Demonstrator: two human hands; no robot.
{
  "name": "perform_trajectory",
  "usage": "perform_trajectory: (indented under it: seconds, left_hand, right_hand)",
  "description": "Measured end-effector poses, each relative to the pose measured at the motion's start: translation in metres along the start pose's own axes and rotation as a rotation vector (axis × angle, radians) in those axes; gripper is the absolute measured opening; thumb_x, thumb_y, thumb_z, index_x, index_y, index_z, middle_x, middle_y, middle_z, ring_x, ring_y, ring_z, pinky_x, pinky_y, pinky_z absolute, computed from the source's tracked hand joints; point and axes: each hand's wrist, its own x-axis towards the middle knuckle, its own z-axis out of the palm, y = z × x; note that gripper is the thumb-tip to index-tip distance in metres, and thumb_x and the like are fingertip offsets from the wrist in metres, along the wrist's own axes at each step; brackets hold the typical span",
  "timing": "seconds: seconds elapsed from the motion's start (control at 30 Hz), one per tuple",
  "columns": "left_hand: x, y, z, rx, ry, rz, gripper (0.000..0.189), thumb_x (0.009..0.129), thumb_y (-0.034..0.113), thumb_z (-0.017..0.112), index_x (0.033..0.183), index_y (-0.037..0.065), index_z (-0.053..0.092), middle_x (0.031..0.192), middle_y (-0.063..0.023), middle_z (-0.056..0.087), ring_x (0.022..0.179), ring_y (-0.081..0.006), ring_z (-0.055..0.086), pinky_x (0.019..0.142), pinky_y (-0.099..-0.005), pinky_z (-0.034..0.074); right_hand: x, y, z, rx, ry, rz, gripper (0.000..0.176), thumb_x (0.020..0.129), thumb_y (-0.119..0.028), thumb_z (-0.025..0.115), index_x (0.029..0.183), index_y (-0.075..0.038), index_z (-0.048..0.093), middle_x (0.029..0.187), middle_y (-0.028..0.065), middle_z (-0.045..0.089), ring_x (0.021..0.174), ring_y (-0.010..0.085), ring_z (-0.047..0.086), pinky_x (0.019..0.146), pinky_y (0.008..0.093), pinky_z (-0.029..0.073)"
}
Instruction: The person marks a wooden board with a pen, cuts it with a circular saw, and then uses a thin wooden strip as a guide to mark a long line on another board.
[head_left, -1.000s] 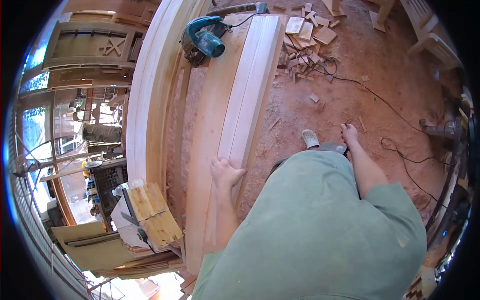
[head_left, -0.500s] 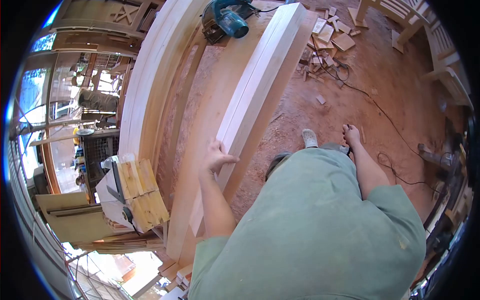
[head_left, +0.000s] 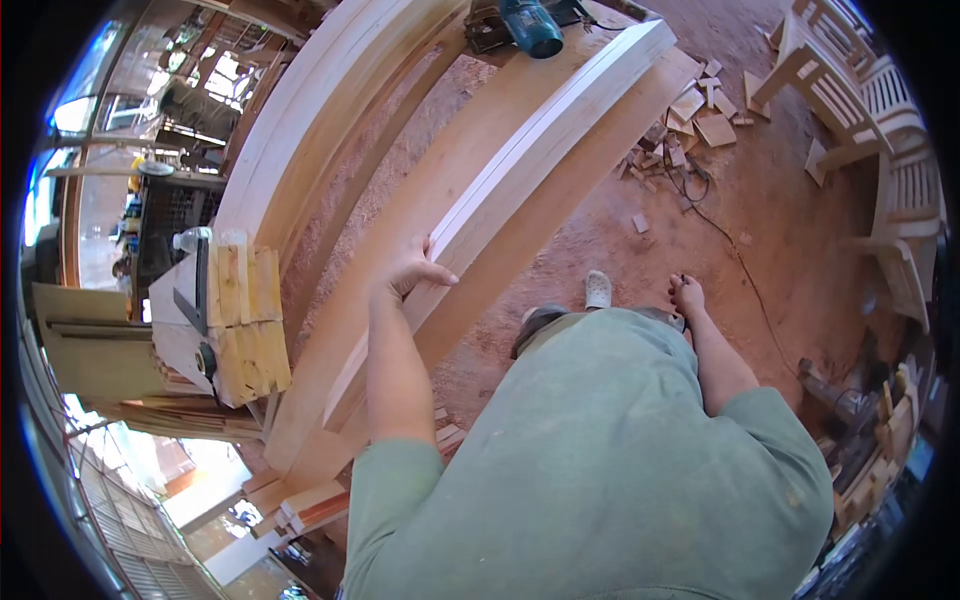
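Observation:
My left hand (head_left: 418,272) grips a long pale timber beam (head_left: 540,150), thumb on the near side and fingers over the far edge. The beam rests on a wide plank (head_left: 400,235), and a line runs along its narrow upper face. My right hand (head_left: 686,296) hangs low beside my body, above the floor, with its fingers curled. A small dark thing shows at those fingers, too small to name. At the plank's far end sits a blue-green power tool (head_left: 532,28), partly cut off by the view's edge.
Another thick timber (head_left: 300,130) lies left of the plank. A stack of wood blocks (head_left: 250,320) bears a square (head_left: 188,312) and a tape measure (head_left: 206,362). Offcuts (head_left: 690,110) and a cord (head_left: 745,255) lie on the dirt floor. Slatted wooden chairs (head_left: 890,100) stand right.
The view has turned, and the timbers and tool sit differently in it. The beam now shows more of its near side and less of its upper face. My left hand stays on it.

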Motion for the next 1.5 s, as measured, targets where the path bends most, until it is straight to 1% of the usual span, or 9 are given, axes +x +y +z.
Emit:
perform_trajectory:
  seconds: [0.1,0.2,0.37,0.5,0.57,0.83,1.2,1.27,1.5]
  left_hand:
    - [0.002,0.006,-0.003,0.027,-0.073,-0.022,0.086,0.034,0.02,0.081,0.116,-0.002,0.066,0.098,-0.0092,0.068,0.092,-0.0214,0.062,0.087,-0.0306,0.048]
    - [0.009,-0.006,-0.007,0.041,-0.025,0.037,0.072,0.038,0.023,0.083,0.104,-0.001,0.069,0.09,-0.0089,0.069,0.084,-0.0212,0.064,0.08,-0.0315,0.049]
    - [0.011,-0.001,-0.016,-0.038,-0.127,-0.064,0.08,0.036,0.02,0.076,0.113,-0.002,0.068,0.095,-0.0092,0.069,0.086,-0.0208,0.063,0.082,-0.0301,0.049]
    - [0.016,-0.007,-0.019,0.01,-0.098,-0.042,0.08,0.037,0.02,0.076,0.113,-0.003,0.068,0.094,-0.0095,0.069,0.084,-0.0207,0.063,0.08,-0.0304,0.05]
    - [0.015,-0.009,-0.018,-0.004,-0.074,-0.009,0.07,0.038,0.025,0.08,0.102,-0.001,0.072,0.089,-0.0107,0.07,0.08,-0.022,0.064,0.076,-0.0323,0.05]
    - [0.021,-0.015,-0.022,-0.031,-0.096,-0.003,0.07,0.038,0.025,0.08,0.103,-0.002,0.071,0.09,-0.0108,0.07,0.081,-0.0222,0.064,0.076,-0.0326,0.05]
    - [0.019,-0.01,-0.023,-0.066,-0.099,0.017,0.073,0.037,0.024,0.078,0.104,-0.002,0.07,0.091,-0.0093,0.069,0.079,-0.0207,0.063,0.076,-0.0307,0.049]
    - [0.017,-0.006,-0.025,-0.038,-0.145,-0.036,0.083,0.038,0.021,0.077,0.116,-0.004,0.067,0.101,-0.0105,0.07,0.09,-0.0205,0.064,0.086,-0.0299,0.049]
    - [0.018,-0.009,-0.024,-0.04,-0.16,-0.018,0.083,0.037,0.023,0.076,0.115,-0.005,0.067,0.1,-0.0107,0.07,0.089,-0.0207,0.064,0.086,-0.0298,0.049]
  right_hand:
    - [0.003,0.005,0.0,-0.03,-0.028,0.071,0.036,0.096,-0.037,0.06,0.112,-0.005,0.064,0.08,0.0052,0.065,0.061,0.0162,0.059,0.051,0.0342,0.047]
    - [-0.001,0.004,-0.002,-0.018,-0.044,0.111,0.036,0.095,-0.037,0.061,0.112,-0.006,0.064,0.081,0.005,0.065,0.061,0.0161,0.059,0.051,0.0337,0.047]
    - [-0.007,-0.002,-0.004,-0.034,-0.062,0.143,0.035,0.095,-0.039,0.061,0.111,-0.008,0.063,0.082,0.0041,0.066,0.062,0.0153,0.059,0.05,0.0327,0.047]
    - [-0.012,-0.004,-0.006,-0.036,-0.053,0.142,0.035,0.095,-0.04,0.061,0.11,-0.008,0.062,0.083,0.0041,0.066,0.062,0.0152,0.06,0.05,0.0327,0.047]
    - [-0.009,0.002,-0.007,-0.046,-0.047,0.147,0.035,0.095,-0.04,0.061,0.111,-0.008,0.062,0.084,0.0043,0.066,0.063,0.0153,0.06,0.05,0.0327,0.047]
    - [-0.002,0.009,-0.013,0.005,-0.034,0.159,0.039,0.095,-0.04,0.061,0.119,-0.008,0.061,0.087,0.0077,0.068,0.064,0.0175,0.061,0.053,0.0357,0.048]
    - [-0.003,0.013,-0.016,-0.011,-0.046,0.14,0.037,0.095,-0.04,0.061,0.113,-0.007,0.063,0.086,0.0064,0.068,0.064,0.0167,0.061,0.053,0.0354,0.049]
    - [-0.005,0.013,-0.017,0.005,-0.04,0.139,0.037,0.095,-0.04,0.061,0.112,-0.007,0.063,0.086,0.006,0.068,0.064,0.0164,0.061,0.053,0.0352,0.049]
    - [-0.008,0.009,-0.017,-0.023,-0.048,0.15,0.037,0.095,-0.04,0.061,0.112,-0.008,0.063,0.087,0.006,0.069,0.065,0.0166,0.062,0.053,0.0345,0.049]
